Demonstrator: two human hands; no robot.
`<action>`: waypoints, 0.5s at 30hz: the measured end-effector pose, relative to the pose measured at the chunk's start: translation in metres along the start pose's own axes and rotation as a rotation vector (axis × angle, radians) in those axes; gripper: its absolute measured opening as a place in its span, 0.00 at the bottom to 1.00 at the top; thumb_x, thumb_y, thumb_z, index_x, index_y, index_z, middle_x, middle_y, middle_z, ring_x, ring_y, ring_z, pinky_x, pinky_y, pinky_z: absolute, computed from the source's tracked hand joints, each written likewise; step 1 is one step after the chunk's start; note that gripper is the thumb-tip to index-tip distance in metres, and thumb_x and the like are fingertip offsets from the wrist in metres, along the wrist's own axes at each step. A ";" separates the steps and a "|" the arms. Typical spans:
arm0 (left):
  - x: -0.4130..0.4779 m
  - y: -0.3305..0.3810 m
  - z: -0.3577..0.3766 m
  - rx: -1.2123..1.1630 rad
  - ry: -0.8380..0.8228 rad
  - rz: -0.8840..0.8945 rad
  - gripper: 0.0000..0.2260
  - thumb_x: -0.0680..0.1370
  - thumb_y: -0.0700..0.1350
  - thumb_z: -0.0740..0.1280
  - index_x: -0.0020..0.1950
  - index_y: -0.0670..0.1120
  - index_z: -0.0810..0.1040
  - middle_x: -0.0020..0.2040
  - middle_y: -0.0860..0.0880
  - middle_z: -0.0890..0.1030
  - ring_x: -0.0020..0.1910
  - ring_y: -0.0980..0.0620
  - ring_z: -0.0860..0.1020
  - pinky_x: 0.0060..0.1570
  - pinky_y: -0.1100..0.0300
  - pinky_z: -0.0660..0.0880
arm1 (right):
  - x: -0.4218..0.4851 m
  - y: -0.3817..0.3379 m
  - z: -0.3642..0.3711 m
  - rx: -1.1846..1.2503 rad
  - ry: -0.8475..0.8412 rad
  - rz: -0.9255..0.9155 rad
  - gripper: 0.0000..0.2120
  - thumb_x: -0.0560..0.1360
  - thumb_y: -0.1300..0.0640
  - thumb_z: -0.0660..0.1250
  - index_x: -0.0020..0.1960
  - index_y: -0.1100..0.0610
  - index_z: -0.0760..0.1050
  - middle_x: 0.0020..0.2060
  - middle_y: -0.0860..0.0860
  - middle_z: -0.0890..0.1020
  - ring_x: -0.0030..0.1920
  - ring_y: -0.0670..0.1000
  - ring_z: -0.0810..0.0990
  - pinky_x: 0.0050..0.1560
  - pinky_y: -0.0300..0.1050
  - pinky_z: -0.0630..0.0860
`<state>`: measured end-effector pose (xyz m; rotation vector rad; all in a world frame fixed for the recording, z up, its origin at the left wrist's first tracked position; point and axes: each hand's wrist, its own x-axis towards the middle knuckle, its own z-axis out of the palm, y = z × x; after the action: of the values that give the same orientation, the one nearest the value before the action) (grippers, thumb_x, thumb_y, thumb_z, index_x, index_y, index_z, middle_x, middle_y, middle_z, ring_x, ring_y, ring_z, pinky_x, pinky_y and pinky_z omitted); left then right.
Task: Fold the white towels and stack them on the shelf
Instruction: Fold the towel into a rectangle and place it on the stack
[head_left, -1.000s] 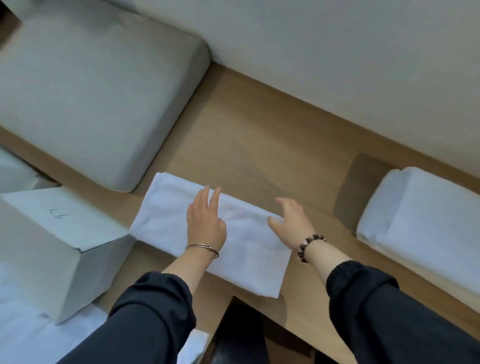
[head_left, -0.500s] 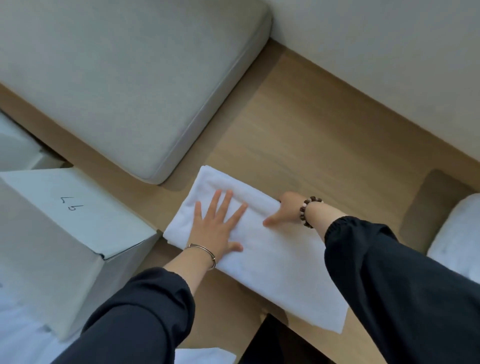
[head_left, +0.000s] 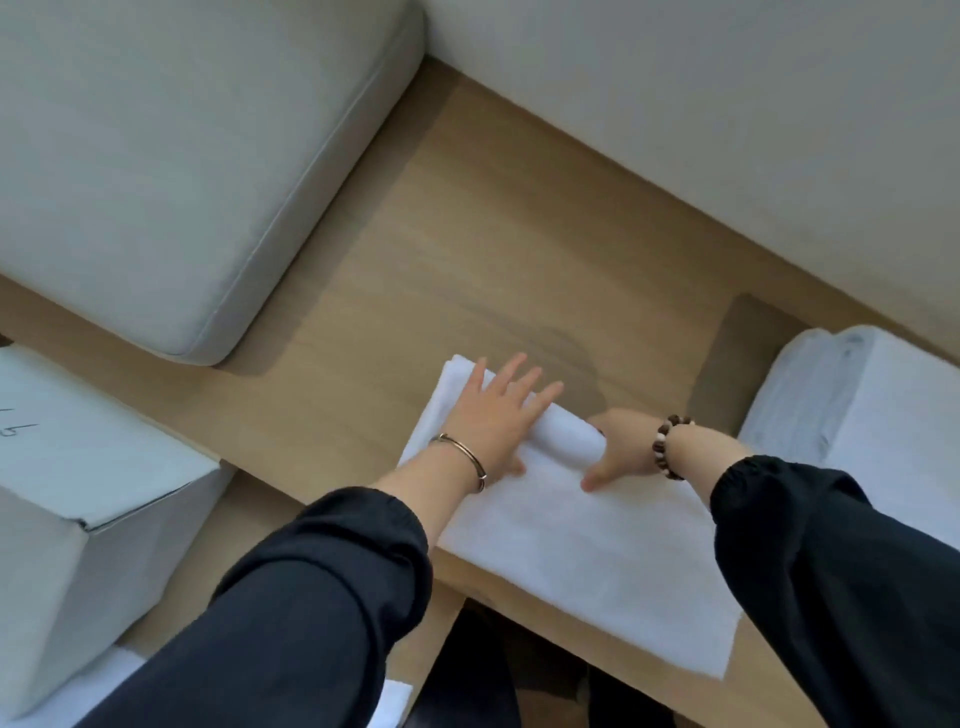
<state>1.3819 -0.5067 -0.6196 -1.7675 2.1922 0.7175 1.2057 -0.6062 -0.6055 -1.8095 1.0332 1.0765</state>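
Observation:
A white towel (head_left: 587, 561) lies folded on the wooden shelf (head_left: 498, 270), its near corner hanging over the front edge. My left hand (head_left: 493, 421) presses flat on the towel's far left part, fingers spread. My right hand (head_left: 621, 449) grips the towel's far edge, thumb on top and fingers tucked behind a raised fold that bulges between the two hands. A stack of folded white towels (head_left: 862, 410) sits on the shelf at the right.
A large grey cushion (head_left: 182, 156) fills the shelf's left back. A white box (head_left: 78, 467) stands at the left below the shelf edge, with more white cloth (head_left: 389, 699) near the bottom. A pale wall (head_left: 727, 104) bounds the shelf behind.
My right hand has closed on the towel's far edge and raised a fold there. My left hand slid toward the far edge. The camera view shifted, bringing the towel stack back in.

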 end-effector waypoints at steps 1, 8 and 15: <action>0.016 0.007 -0.007 -0.009 -0.098 0.036 0.45 0.69 0.57 0.74 0.76 0.52 0.50 0.75 0.47 0.59 0.75 0.45 0.53 0.71 0.44 0.51 | -0.004 0.011 0.005 -0.020 0.001 -0.009 0.22 0.64 0.45 0.77 0.53 0.52 0.76 0.48 0.48 0.81 0.47 0.51 0.80 0.48 0.45 0.77; 0.070 0.047 -0.012 -0.075 -0.673 0.018 0.29 0.60 0.56 0.78 0.58 0.52 0.75 0.52 0.52 0.80 0.50 0.46 0.80 0.51 0.49 0.78 | -0.021 0.089 0.046 -0.016 0.017 0.013 0.23 0.63 0.43 0.77 0.51 0.49 0.69 0.49 0.48 0.77 0.47 0.51 0.75 0.45 0.44 0.71; 0.070 0.075 -0.002 -0.185 -0.733 -0.052 0.17 0.63 0.53 0.74 0.48 0.51 0.78 0.46 0.51 0.81 0.45 0.47 0.80 0.43 0.56 0.78 | -0.049 0.143 0.066 -0.008 -0.153 0.078 0.24 0.66 0.46 0.76 0.56 0.56 0.74 0.52 0.51 0.79 0.50 0.52 0.78 0.50 0.45 0.76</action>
<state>1.2929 -0.5560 -0.6346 -1.3168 1.6134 1.3311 1.0422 -0.5880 -0.6122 -1.6763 1.0156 1.2472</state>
